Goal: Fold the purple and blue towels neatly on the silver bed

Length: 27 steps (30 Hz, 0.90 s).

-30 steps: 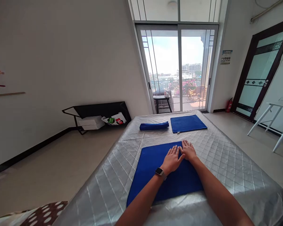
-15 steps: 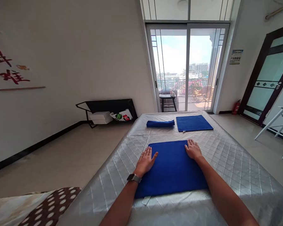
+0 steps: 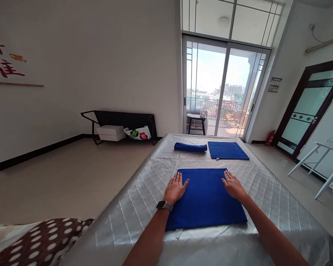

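Note:
A flat blue cloth piece (image 3: 205,199), rectangular with a small white tag at its near edge, lies on the silvery quilted bed cover (image 3: 266,195). My left hand (image 3: 175,189), with a watch on its wrist, rests flat on the cloth's far left edge, fingers stretched out. On the far right edge lies my right hand (image 3: 233,184), also flat with fingers extended. Beyond them are a rolled blue cloth (image 3: 190,147) and a second flat blue cloth (image 3: 228,150), side by side.
A black folding frame (image 3: 124,122) with white boxes (image 3: 110,133) stands by the left wall. A brown dotted blanket (image 3: 44,240) is at the lower left. Sliding glass doors (image 3: 205,92) rise behind the bed, and a white-legged table (image 3: 326,159) stands to the right.
The camera view has shifted and tilted slightly. My right hand has moved a little outward along the cloth's right edge. Both hands stay flat on the cloth.

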Each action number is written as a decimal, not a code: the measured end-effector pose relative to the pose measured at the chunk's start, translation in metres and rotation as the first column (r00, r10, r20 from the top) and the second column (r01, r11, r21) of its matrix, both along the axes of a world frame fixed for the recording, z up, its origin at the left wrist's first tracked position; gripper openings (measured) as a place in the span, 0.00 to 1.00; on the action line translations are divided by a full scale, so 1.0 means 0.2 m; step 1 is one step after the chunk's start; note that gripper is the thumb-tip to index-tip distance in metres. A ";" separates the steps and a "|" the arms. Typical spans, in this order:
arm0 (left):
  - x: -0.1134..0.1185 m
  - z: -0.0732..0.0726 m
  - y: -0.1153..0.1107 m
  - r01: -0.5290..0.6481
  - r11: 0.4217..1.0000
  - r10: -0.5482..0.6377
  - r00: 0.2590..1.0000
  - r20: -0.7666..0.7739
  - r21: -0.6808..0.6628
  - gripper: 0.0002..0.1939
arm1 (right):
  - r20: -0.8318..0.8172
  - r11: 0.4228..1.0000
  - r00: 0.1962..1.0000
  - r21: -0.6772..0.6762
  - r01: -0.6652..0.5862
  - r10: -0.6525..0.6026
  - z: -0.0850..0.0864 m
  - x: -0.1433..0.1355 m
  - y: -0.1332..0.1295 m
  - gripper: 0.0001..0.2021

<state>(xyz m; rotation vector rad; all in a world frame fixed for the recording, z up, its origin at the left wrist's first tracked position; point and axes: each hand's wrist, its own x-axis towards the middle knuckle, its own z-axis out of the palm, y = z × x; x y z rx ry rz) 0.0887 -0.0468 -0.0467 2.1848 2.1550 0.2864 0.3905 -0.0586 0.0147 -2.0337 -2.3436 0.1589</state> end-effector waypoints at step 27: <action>0.61 0.03 -0.05 0.409 0.900 -0.388 0.909 -0.154 0.149 0.35 | -0.181 0.999 0.983 -0.035 0.017 -0.023 -0.11 -0.01 -0.18 0.31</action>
